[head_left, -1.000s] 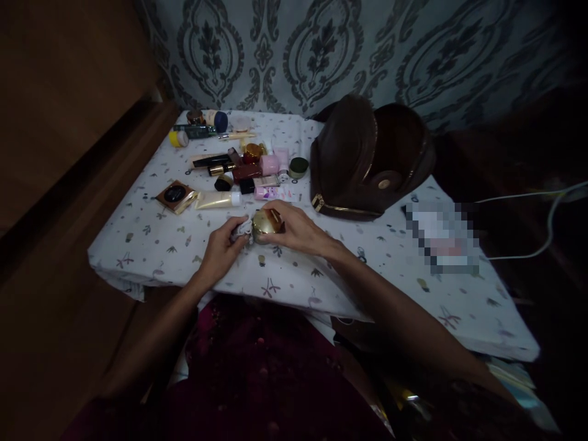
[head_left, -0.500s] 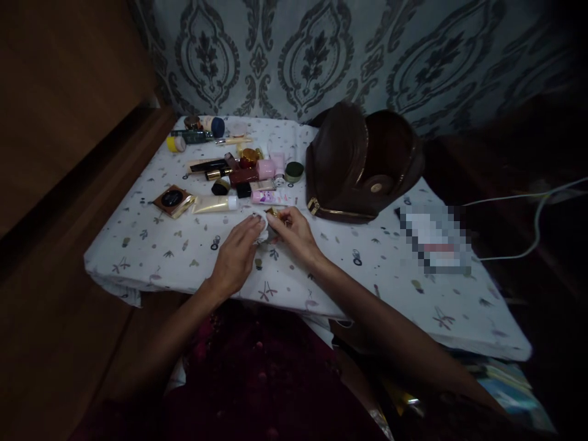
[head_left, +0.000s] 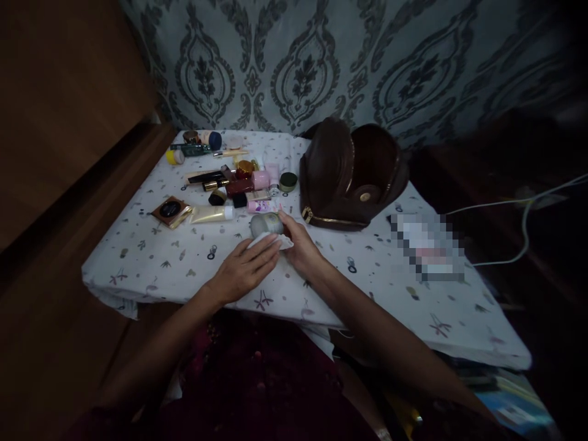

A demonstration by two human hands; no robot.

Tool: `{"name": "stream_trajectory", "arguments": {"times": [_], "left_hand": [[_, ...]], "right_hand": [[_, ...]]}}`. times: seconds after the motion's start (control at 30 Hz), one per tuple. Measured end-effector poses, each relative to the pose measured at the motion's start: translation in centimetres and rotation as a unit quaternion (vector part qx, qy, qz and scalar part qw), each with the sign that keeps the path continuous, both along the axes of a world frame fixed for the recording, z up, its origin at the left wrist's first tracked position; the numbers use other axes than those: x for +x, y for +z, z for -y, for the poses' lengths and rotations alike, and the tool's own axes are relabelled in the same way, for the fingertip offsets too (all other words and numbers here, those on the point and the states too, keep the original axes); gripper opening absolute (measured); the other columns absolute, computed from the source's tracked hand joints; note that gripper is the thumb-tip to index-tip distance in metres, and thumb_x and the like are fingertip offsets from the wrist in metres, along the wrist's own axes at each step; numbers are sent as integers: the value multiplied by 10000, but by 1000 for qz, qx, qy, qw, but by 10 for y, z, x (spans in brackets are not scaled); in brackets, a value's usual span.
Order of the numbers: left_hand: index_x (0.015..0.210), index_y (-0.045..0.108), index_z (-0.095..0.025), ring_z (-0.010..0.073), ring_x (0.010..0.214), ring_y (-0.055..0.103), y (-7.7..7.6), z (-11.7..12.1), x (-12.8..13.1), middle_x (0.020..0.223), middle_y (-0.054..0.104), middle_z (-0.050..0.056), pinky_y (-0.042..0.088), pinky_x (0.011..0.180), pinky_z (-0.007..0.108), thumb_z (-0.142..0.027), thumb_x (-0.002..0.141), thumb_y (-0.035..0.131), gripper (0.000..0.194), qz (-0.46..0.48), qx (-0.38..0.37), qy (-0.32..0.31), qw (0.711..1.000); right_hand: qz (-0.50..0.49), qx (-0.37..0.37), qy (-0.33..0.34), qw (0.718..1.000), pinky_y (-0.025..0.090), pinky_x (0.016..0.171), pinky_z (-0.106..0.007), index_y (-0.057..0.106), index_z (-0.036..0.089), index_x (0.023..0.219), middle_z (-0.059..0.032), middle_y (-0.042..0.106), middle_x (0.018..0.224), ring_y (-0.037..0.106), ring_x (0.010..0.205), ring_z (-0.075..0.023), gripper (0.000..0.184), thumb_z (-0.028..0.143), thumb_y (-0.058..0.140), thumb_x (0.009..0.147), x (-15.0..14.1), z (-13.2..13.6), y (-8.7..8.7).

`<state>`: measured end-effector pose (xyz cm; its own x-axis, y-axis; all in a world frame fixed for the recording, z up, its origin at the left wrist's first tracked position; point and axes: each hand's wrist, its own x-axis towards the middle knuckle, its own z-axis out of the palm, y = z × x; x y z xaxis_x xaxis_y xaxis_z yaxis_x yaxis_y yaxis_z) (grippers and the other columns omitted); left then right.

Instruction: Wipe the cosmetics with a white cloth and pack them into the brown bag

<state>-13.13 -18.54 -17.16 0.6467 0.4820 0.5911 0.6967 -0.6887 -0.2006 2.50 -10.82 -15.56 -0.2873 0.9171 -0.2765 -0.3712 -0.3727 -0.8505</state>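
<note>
My right hand [head_left: 301, 245] holds a round gold compact [head_left: 266, 224] tilted on edge above the table, fingers wrapped round its right side. My left hand [head_left: 245, 269] lies with fingers stretched flat, pressing a small white cloth [head_left: 275, 242] against the compact's lower face. Both hands sit near the middle of the table, just in front of a spread of cosmetics.
A table with a white patterned cloth [head_left: 151, 269] carries several tubes, jars and lipsticks [head_left: 229, 184] at the back left and a square brown compact [head_left: 171, 211]. An open brown bag [head_left: 351, 174] stands at the back right. White cables [head_left: 523, 214] hang to the right.
The compact has turned so a paler face shows. My left hand went from a pinch on the cloth to flat fingers over it. The view tilted slightly.
</note>
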Motion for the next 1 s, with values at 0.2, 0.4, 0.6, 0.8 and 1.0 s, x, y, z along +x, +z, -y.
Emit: {"name": "stream_trajectory", "arguments": {"times": [0.2,0.4,0.6,0.8,1.0], "left_hand": [[1220,631,-153,182,1432,465,11,-3,2,1311,706,83,381,1153,374,-100,1017,460,270,35,28,-42,998],[1308,589,-144,216,1453,436,14,-4,11,1293,712,119,330,1177,455,-59,1001,458,345,95,9,-45,994],[1508,409,-186,222,1456,435,13,-6,9,1451,589,156,350,1183,482,-44,1000,383,528,176,-73,14,982],[1501,432,-222,234,1400,502,11,-8,4,1506,540,115,430,1159,454,-222,1019,444,482,370,-204,75,903],[1331,577,-148,221,955,721,9,-8,4,1230,713,130,609,802,357,-419,982,521,445,564,-410,73,713]], "right_hand": [[-40,-50,12,998,413,495,-224,653,212,836,37,637,654,568,598,-132,318,499,756,745,5,-4,0],[-166,-160,68,971,442,448,-182,656,177,792,19,682,653,568,521,-99,229,398,680,849,8,-8,0],[-124,-149,55,980,511,499,-183,673,205,916,30,706,699,604,532,-93,208,411,663,893,11,-8,-5],[-100,-45,84,990,527,526,-210,664,209,933,31,696,758,630,611,-111,315,453,787,774,13,-5,-11],[-77,106,58,990,567,707,-251,653,243,1024,4,689,991,658,834,-136,445,443,852,679,12,-2,-11]]}}
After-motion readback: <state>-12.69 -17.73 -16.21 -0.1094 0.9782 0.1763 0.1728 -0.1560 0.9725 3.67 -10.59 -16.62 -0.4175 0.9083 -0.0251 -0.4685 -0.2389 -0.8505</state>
